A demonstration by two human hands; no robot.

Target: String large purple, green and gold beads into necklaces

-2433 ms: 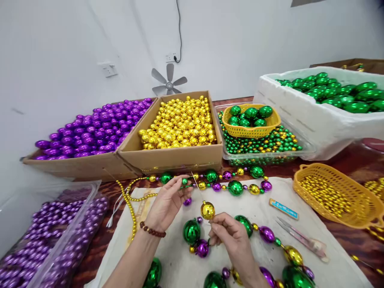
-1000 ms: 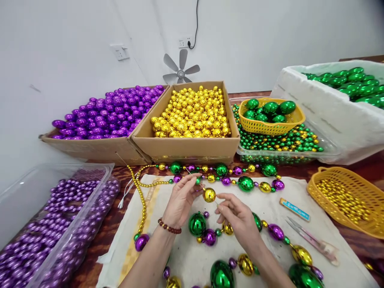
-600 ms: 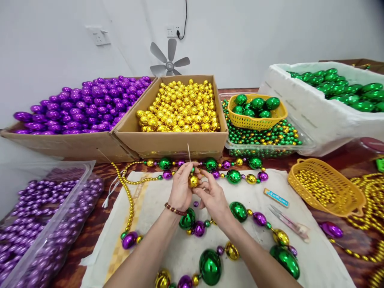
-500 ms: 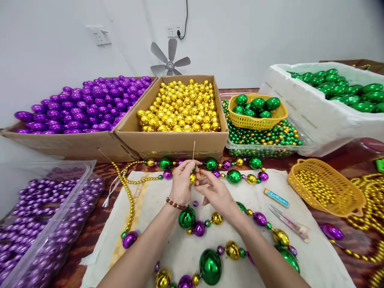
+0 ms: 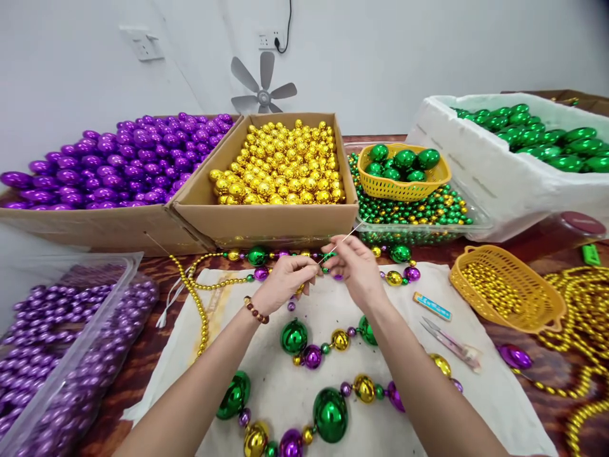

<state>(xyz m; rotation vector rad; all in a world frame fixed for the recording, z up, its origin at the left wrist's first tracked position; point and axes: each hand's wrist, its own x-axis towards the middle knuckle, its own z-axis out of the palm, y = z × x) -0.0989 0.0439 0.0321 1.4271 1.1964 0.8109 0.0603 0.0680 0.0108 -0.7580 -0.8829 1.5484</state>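
My left hand (image 5: 292,278), with a beaded bracelet at the wrist, pinches one end of a thin needle (image 5: 349,233). Closed around the needle farther up is my right hand (image 5: 351,263); the needle slants up to the right. A gold bead (image 5: 299,289) shows partly under my left fingers, with a small purple bead (image 5: 291,306) below it. On the white cloth (image 5: 266,374) under my arms lies a strand of large green (image 5: 330,414), purple and gold beads. Another beaded strand (image 5: 257,256) runs behind my hands.
Boxes of purple (image 5: 109,171) and gold beads (image 5: 280,171) stand behind, with a clear tray of small beads (image 5: 419,212) and a white foam box (image 5: 476,152) to the right. Snips (image 5: 450,343) and a yellow basket (image 5: 547,311) lie at right; bagged purple beads (image 5: 109,336) at left.
My right hand has moved up and right along the needle, which tilts to the right instead of standing upright. My left hand has turned over toward it. The view has shifted slightly.
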